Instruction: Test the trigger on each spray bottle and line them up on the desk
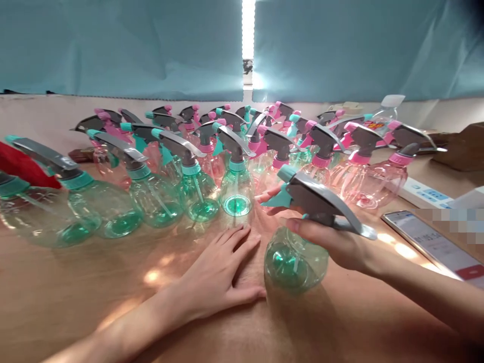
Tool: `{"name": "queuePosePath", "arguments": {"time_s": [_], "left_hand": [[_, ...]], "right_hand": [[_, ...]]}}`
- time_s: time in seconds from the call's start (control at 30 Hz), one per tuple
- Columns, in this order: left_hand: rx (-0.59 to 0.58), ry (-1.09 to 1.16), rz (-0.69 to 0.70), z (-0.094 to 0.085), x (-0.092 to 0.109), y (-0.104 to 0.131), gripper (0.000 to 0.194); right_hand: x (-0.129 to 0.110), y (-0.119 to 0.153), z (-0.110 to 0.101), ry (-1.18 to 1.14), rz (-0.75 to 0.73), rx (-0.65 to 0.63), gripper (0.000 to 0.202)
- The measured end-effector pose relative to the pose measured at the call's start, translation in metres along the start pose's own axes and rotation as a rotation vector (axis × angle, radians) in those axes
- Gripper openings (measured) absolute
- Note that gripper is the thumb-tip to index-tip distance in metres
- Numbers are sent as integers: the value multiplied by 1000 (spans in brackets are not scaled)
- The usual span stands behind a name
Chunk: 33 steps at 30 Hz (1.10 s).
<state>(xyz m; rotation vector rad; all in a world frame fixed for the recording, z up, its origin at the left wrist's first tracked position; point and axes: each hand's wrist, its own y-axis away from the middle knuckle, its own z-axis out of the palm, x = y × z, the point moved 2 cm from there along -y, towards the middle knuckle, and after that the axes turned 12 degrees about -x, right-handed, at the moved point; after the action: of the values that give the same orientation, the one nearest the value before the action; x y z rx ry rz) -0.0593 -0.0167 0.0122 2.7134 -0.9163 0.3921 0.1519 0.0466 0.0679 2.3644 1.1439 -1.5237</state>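
Note:
My right hand [321,234] is wrapped round the neck of a green spray bottle [295,262] with a grey and teal spray head, held slightly tilted at the centre right. Flat on the wooden table [212,333], my left hand [223,272] lies with its fingers spread, just left of that bottle. Beyond my fingertips stands another green spray bottle [237,189] with a teal collar, part of a row of several green ones reaching to the left. Pink spray bottles [363,176] stand behind and to the right.
A phone [434,247] showing a timer lies at the right, near a white power strip [423,194]. A clear bottle with a white cap [393,101] stands at the back right. Something red [22,161] is at the far left. Blue-green cloth [132,50] hangs behind.

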Motion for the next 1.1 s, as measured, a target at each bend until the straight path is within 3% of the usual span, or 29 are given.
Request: {"name": "queuePosePath", "arguments": {"time_s": [0.37,0.63,0.83,0.97,1.1], "left_hand": [[69,3,-4,9,-6,1,73],[36,-8,3,8,-5,0,72],[84,5,37,11,-7,1,71],[73,2,34,9,-6,0,72],[62,6,26,5,-4,-1,71]], "right_hand": [[-29,-17,6,-94,-72,-126,48],[-27,-15,5,-90,-69,-102,46],[-26,-16,6,-107,-94,-129,54],[-33,-18,4,-76,-43,-150,46],[-35,-15,-1,3,-13,-115,18]]}}
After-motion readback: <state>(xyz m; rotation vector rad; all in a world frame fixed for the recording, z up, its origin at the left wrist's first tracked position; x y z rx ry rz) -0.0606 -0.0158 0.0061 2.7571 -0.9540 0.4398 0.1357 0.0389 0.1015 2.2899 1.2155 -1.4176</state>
